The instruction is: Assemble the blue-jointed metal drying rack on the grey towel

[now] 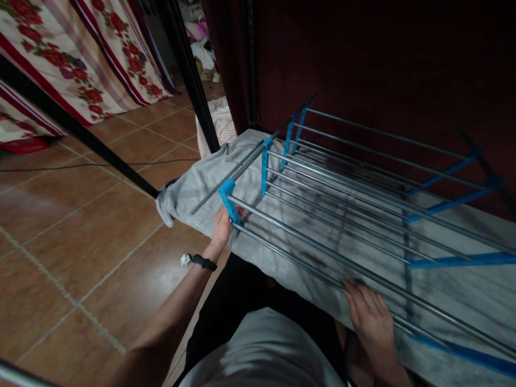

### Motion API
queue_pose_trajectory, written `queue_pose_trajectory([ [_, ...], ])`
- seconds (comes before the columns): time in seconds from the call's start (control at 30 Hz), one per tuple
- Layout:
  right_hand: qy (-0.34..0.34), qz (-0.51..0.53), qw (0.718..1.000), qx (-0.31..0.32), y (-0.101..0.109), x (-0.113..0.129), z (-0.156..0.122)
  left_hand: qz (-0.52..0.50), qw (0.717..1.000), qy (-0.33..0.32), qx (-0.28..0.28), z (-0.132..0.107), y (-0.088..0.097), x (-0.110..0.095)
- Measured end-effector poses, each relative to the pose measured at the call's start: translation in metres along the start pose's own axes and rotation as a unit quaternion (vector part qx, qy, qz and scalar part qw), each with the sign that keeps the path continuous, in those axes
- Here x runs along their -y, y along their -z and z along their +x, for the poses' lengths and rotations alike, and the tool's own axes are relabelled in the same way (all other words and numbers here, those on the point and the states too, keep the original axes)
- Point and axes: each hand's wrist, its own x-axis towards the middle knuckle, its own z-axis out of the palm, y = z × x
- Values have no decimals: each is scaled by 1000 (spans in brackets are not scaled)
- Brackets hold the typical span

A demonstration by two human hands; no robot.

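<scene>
Metal rack (pixel 298 235), grey rails with blue plastic joints, lies across a grey cloth (pixel 189 199) in front of the person; it reaches from the centre of view to the right edge. Rails run in rows, one above another.

Left hand (pixel 221 228) at the rack's near left corner, fingers closed round the lower part of a blue end piece (pixel 228 196), partly hidden behind it. Dark band (pixel 205 262) on that wrist, small white crumpled bit (pixel 185 260) beside it.

Right hand (pixel 370 314) farther along the near side, fingers (pixel 357 295) bent over the lower rail and touching it; undersides hidden, so I cannot tell whether they close fully round it.

Cloth hangs over the edge at the left corner, near two black posts (pixel 189 75). Maroon hanging fabric (pixel 363 64) behind the rack.

Left: brown tiled floor (pixel 121 252), pale joints, thin dark cable (pixel 80 166) across it. Flowered curtain (pixel 100 54) at upper left; red object (pixel 24 145) low beside it.
</scene>
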Motion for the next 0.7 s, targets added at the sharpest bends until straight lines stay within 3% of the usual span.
queue_pose_trajectory([
  [0.07, -6, 7, 1000, 7, 2, -2, -1, -24, 999, 27, 24, 2, -11, 0],
  [0.17, -6, 21, 1000, 21, 5, 2, 3, -53, 997, 51, -12, 0, -21, 2],
  [0.27, 5, 62, 997, 38, 7, 23, 26, -73, 995, 60, -30, -2, -24, 3],
  [0.4, -6, 184, 980, 80, 3, 83, 95, -89, 993, 71, -41, -3, -26, 0],
  [0.53, 38, 314, 933, 172, -9, 142, 180, -92, 993, 55, -53, -4, -28, -5],
  [0.7, 81, 323, 905, 263, -30, 179, 248, -106, 989, 84, -66, -5, -28, -10],
])
